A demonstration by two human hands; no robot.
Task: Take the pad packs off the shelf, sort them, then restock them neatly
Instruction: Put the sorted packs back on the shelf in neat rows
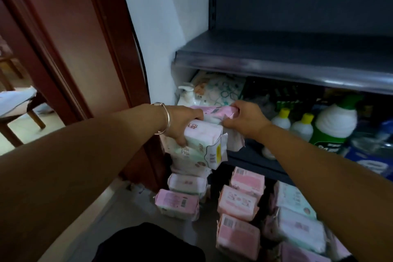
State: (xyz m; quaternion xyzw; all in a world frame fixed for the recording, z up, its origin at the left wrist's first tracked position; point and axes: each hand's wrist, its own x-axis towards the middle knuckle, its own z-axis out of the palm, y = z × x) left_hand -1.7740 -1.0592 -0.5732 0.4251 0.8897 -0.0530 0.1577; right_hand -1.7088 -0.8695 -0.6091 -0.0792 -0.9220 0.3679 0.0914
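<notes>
both hands meet at the left end of the dark metal shelf (276,53), over its lower tier. the left hand (180,123) curls round the top of a white-and-pink plastic pad pack (202,136) standing on end on a leaning stack, long axis near upright. the right hand (244,121), just to its right, pinches a pink plastic pad pack (217,112) lying behind it, long axis left to right. sorted pink pad packs (240,219) wait on the floor, nearer and lower.
</notes>
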